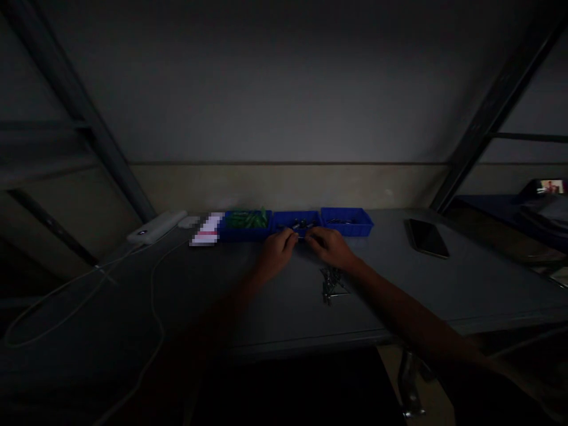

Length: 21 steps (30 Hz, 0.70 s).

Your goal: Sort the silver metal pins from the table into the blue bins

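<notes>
My left hand [277, 249] and my right hand [332, 246] are close together at the front of the middle blue bin [296, 215]. Their fingertips are pinched, and a small, thin, shiny metal piece [301, 238] bridges the gap between them. The dim light hides its exact kind. Small dark and metallic parts [303, 223] lie in that bin. Just below my right hand, a loose pile of slim metal parts [332, 286], like screws or pins, rests on the grey table [284, 307].
Left of the middle bin is a blue bin with green pieces [247, 219]; on the right, another blue bin [366, 223] holds a few thin parts. A dark phone [426, 238] lies farther right. At left are a white power strip [155, 228], cables and a blurred-out bright item [207, 229].
</notes>
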Tool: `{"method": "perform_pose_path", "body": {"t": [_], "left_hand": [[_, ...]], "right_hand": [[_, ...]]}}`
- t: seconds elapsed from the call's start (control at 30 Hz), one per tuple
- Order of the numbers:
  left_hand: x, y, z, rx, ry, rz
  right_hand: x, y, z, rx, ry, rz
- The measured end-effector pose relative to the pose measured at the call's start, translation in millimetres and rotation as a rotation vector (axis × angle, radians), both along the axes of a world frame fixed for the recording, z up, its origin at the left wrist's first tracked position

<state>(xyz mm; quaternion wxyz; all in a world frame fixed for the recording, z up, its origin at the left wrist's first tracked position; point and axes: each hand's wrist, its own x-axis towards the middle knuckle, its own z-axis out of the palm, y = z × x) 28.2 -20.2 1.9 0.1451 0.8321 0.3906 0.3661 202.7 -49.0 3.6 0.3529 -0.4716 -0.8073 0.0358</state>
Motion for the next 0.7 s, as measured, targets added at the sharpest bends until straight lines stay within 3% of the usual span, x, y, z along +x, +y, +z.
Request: {"method": "perform_pose_path", "body": {"t": [0.13, 0.2, 0.3, 0.4, 0.5, 0.7], "left_hand": [[2, -2, -2.4, -0.023, 0.028, -0.026], [3, -3, -5.0, -0.034, 0.069, -0.043], [9, -9, -9.4, -0.047, 0.132, -0.110], [18, -20, -11.4, -0.003, 0.176, -0.204], [24, -30, -10.9, 0.082, 0.235, -0.277], [23, -17, -15.2, 0.085, 0.365, -0.223]], "right_hand": [[13, 5, 5.3, 0.012, 0.002, -0.077], [27, 10, 8.1, 0.027, 0.037, -0.243], [54, 20, 9.8, 0.094, 0.107, -0.604], [72, 26, 8.4, 0.168, 0.128, -0.746], [72, 21, 5.0, 0.173, 0.151, -0.692], [60, -18, -15.7, 0.004, -0.018, -0.247]]}}
